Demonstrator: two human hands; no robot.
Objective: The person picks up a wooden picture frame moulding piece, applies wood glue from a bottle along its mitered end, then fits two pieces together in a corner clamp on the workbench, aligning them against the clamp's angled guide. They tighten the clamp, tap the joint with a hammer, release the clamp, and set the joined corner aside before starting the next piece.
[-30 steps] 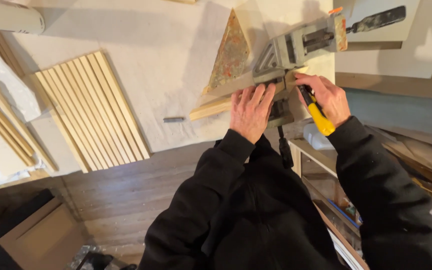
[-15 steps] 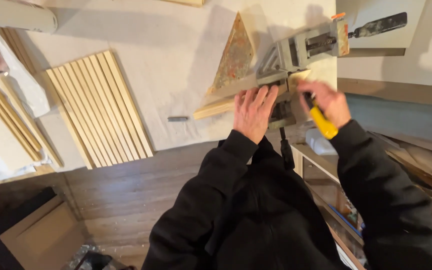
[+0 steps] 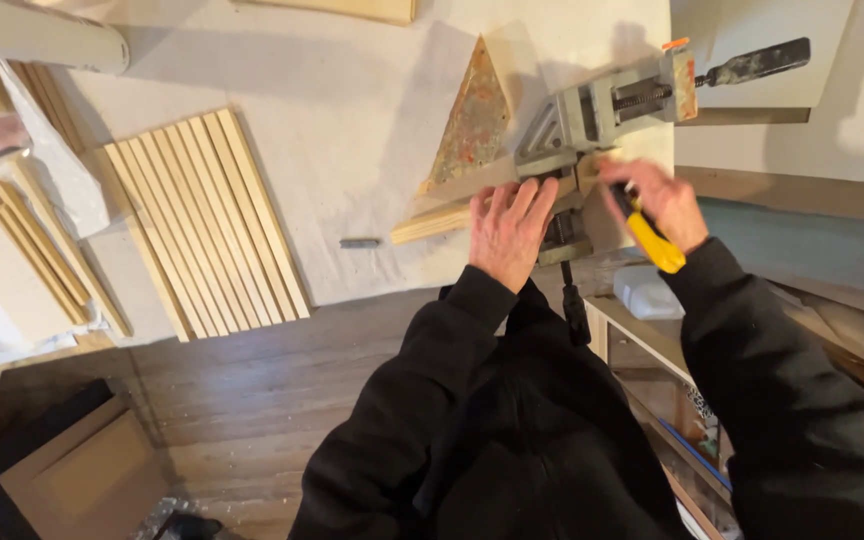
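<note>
Nearest to me, my left hand [image 3: 507,232] lies flat, fingers spread, pressing down on a wooden strip [image 3: 432,222] at the counter [image 3: 352,110] edge. Just right of it, my right hand [image 3: 657,200] has its fingers wrapped tight around a yellow-handled tool [image 3: 650,236], its tip at the strip's clamped end. The strip runs into a grey corner clamp [image 3: 602,115] just beyond my hands. Left of that lies a rusty triangle [image 3: 472,125]; farther left, a row of wooden slats [image 3: 202,220].
</note>
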